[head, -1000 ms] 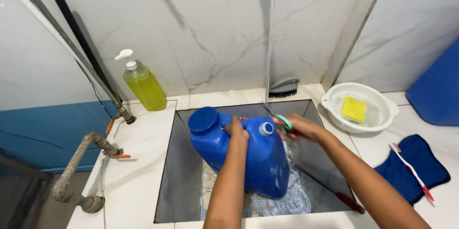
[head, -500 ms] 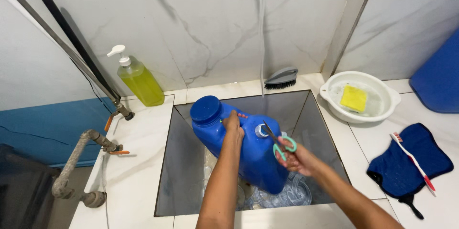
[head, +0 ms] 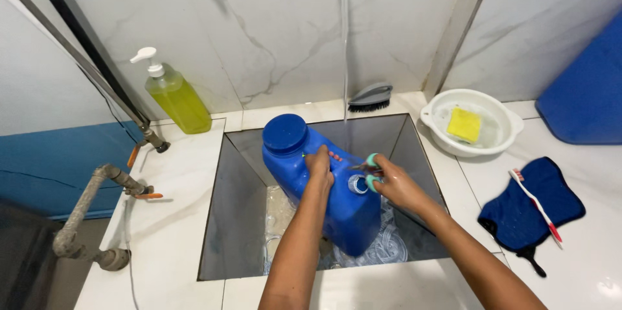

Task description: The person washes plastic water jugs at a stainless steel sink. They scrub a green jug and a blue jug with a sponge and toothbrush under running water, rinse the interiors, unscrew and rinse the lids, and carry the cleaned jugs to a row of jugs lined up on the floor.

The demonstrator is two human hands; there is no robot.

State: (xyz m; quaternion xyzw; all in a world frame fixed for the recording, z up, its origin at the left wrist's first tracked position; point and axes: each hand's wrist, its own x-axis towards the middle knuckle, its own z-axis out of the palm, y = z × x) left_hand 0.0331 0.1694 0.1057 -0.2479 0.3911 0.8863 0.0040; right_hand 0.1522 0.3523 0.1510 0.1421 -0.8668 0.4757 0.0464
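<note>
White marble-look walls rise behind a pale tiled surface point(head: 175, 232) with a deep square basin point(head: 236, 219) sunk into it. A large blue jug point(head: 343, 213) stands tilted inside the basin over what looks like crumpled clear plastic point(head: 389, 248), its broad blue cap point(head: 285, 133) toward the back. The left hand point(head: 319, 167) is clamped over the top of the jug near its handle. The right hand point(head: 395, 183) is closed around scissors with pale green handles point(head: 371, 172), their tips at the jug's small open spout point(head: 357, 184).

The blades sit very near the fingers of the left hand, so a slip on the smooth plastic could nick them. The jug leans with only one hand steadying it; a hard push from the scissors might roll it against the basin wall.

A yellow-green soap dispenser point(head: 173, 95), a scrub brush point(head: 370, 97), a white bowl holding a yellow sponge point(head: 471, 122), and a toothbrush point(head: 535, 204) on a dark blue cloth point(head: 518, 216) lie around.
</note>
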